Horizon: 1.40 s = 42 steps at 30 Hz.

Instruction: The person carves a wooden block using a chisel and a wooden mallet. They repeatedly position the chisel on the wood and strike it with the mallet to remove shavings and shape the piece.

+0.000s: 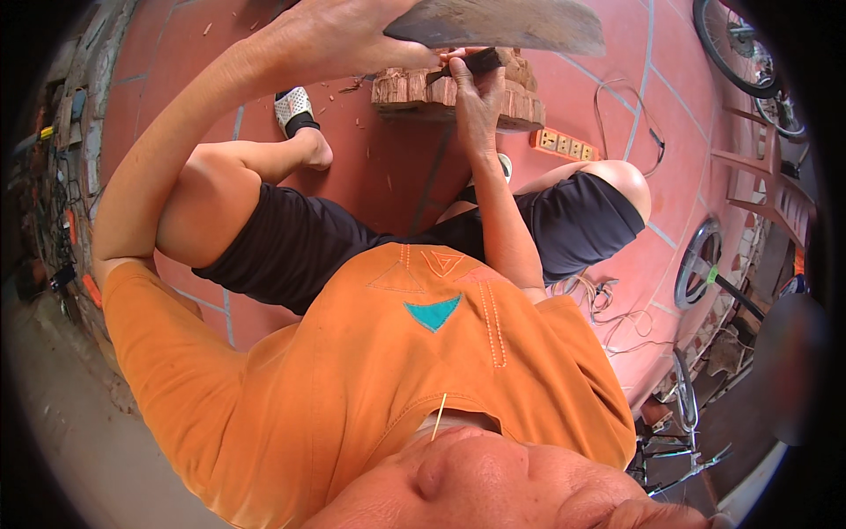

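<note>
While the left hand point(330, 40) grips a cleaver point(498, 25), the right hand point(476, 88) clamps a stick point(471, 63) upright on the block point(458, 95); a controlled downward chop seems due

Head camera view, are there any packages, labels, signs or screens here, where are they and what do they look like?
No packages, signs or screens show.
Triangle patches: on the front of the orange shirt; one teal filled triangle, with stitched orange outline triangles above it.
Power strip: on the red tiled floor right of the wooden block; long orange bar with pale sockets; any label is too small to tell.
</note>
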### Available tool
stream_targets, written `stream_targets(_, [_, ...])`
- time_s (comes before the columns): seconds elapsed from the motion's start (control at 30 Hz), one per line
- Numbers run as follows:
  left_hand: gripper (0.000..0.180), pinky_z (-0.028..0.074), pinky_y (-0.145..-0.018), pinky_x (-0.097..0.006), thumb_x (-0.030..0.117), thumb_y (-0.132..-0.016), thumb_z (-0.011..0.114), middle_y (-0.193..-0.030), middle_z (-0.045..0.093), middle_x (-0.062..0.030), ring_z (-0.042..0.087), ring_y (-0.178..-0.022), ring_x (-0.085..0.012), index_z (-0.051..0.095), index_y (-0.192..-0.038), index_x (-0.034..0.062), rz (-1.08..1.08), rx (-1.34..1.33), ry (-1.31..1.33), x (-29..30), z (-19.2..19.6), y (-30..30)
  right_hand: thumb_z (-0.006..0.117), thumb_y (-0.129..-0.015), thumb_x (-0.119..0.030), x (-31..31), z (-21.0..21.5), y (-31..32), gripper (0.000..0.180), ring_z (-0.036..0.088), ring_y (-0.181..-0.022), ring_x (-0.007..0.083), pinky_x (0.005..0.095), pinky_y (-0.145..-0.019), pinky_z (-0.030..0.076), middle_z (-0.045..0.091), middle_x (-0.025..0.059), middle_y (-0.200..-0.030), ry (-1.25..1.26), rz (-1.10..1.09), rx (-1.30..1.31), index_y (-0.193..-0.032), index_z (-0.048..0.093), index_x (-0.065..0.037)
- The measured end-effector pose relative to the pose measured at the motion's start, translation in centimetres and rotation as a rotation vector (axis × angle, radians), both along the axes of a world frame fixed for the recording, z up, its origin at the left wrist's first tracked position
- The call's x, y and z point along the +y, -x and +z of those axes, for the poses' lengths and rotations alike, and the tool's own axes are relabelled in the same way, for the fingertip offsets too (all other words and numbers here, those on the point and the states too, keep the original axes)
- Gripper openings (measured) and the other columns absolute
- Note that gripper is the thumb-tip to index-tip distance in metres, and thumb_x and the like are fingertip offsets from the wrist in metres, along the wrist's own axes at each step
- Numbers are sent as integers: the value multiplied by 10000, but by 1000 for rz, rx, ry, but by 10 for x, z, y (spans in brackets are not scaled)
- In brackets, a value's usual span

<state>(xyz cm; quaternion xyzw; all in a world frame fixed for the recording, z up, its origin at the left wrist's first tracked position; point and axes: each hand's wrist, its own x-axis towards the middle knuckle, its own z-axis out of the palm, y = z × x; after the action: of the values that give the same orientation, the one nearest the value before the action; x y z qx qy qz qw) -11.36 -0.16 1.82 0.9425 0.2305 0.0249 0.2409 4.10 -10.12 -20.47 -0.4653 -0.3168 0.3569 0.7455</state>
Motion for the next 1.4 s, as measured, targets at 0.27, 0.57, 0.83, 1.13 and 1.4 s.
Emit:
stream_targets(0.27, [460,507,-678,-531,323,-850,697,-754,636,-291,656,-733,-456,478,-1067,-19,-34,309,-28,0,-10,-8,639,-960,-27,-4,8,4,263,622,-1010,163,304,-920,489,675,91,-1103,139,-25,-321,-1207,561,18])
stream_targets(0.57, [478,501,-666,-537,329,-860,691,-770,642,-301,659,-737,-460,483,-1103,-26,-51,127,19,-3,-20,-12,624,-965,-18,-2,6,-4,363,600,-1088,183,311,-956,474,653,102,-1133,110,13,-225,-1298,483,11])
stream_targets(0.83, [469,514,-709,-519,354,-858,715,-812,655,-290,669,-805,-451,527,-1083,-13,59,152,54,8,-3,0,608,-990,-55,-11,0,-28,175,698,-955,216,348,-848,554,644,76,-1023,186,-64,521,-1122,493,-58])
stream_targets(1.13, [473,514,-729,-492,337,-839,752,-824,653,-283,676,-829,-442,552,-1094,-7,136,2,37,13,2,20,619,-976,-15,-13,15,-10,174,654,-959,158,301,-914,510,644,48,-1007,73,4,89,-1121,526,-43])
stream_targets(1.4, [463,510,-706,-499,341,-846,755,-804,650,-287,669,-814,-453,552,-1072,-9,100,26,-8,11,2,23,621,-971,-3,-11,14,-5,187,649,-971,146,293,-911,509,640,44,-1029,5,61,67,-1126,524,-44])
